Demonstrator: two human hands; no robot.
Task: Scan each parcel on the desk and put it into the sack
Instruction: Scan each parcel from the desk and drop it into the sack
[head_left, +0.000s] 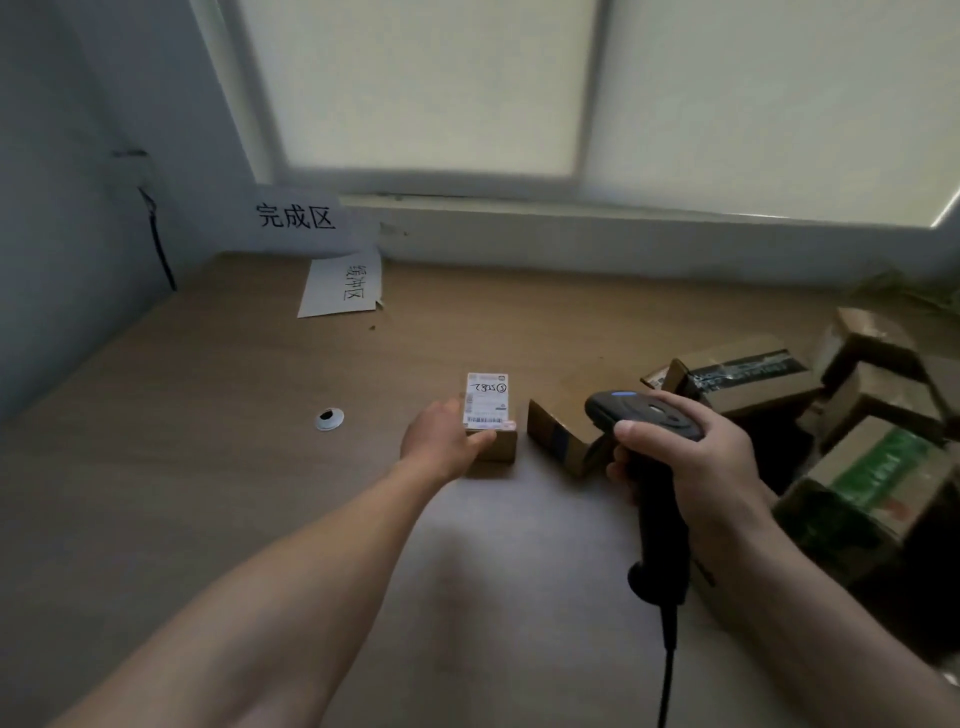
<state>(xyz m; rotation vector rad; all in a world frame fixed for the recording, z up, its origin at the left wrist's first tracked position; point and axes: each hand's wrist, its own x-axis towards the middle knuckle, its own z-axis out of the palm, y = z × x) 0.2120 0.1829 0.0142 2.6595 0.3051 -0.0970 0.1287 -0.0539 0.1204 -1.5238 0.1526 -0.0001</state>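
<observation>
While the right hand (691, 462) grips the handle of a black scanner (644, 410) with the fingers wrapped around it, the left hand (441, 441) holds a small parcel (491, 415) at its left side, and the parcel stands on the surface (208, 441) with its white label up. Between the two hands lies another brown box (558, 439), and to the right of the right hand is a pile of parcels (857, 405). Farther beyond the left hand, a paper sign (340, 288) lies on the surface.
</observation>
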